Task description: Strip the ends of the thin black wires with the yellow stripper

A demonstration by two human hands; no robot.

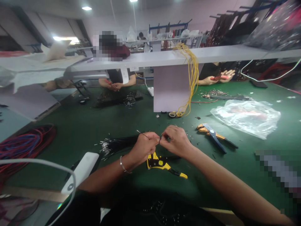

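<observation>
Green matting covers the long workbench, and a white shelf runs across it, with a yellow wire bundle hanging over its edge. On the far side, a co-worker's hands are held together above a dark heap of wires, while another co-worker's hands hold something red, their arms partly cut off by the shelf. Nearer lie a clear plastic bag and a tangle of red and blue cables. A blue-and-orange wire stripper rests right of the person's hands, and a yellow-and-black wire stripper lies just below them; any markings on either are too small to read. A bundle of black wires with bright metal ends fans out beside the left forearm. The left hand, with a silver bangle at its wrist, and the right hand meet at the fingertips, pinching a thin dark wire; the fingers hide the pinched part.
</observation>
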